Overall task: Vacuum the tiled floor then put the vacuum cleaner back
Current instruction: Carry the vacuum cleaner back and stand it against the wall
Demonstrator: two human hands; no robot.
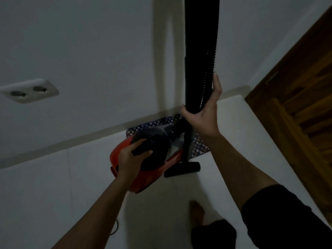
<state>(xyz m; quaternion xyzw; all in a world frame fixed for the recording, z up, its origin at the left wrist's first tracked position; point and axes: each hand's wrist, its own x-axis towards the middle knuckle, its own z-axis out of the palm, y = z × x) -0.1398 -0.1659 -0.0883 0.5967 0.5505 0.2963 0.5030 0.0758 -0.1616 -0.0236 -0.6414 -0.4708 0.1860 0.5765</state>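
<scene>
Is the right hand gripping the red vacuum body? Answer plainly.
No. The right hand holds the black hose; the left hand grips the vacuum body.

Dim home interior, white tiled floor [53, 186], plain white wall with double white socket [28, 90], brown wooden door [305, 108], patterned blue mat [197, 142]

The vacuum cleaner [143, 169] has a red-orange body with a black top and handle. Its hose [199, 51] and floor nozzle [181, 169] are black. The mat [199, 146] shows a small blue-and-white check. Floor [53, 194] and wall [89, 42] are white, the door [305, 87] brown wood, the socket [28, 90] white, the sleeve [280, 212] black.
</scene>
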